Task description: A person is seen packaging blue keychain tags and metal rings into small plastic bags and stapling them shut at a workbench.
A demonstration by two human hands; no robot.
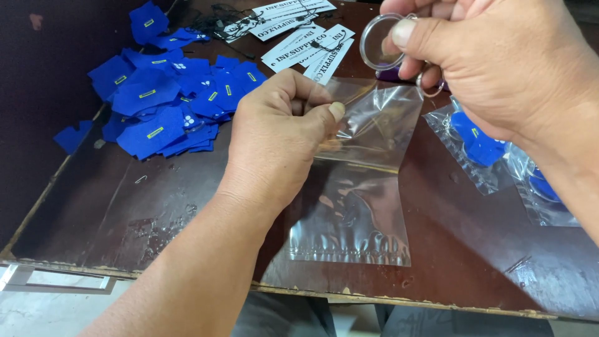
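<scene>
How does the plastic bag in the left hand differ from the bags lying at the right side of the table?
The plastic bag in the left hand is empty; the bags at the right hold blue pieces. The left hand pinches the first open at its top; the others lie untouched on the table. All are clear plastic.

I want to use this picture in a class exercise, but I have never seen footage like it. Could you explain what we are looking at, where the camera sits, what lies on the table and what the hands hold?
There is one picture, taken by a camera worn on a person's head, looking down at their own bare hands; no machine is involved. The left hand pinches the top of a clear plastic bag. The right hand holds a clear round ring-shaped piece above the bag. On the dark brown table lie a heap of blue fabric pieces, white printed tags and bags already filled with blue pieces.
</scene>
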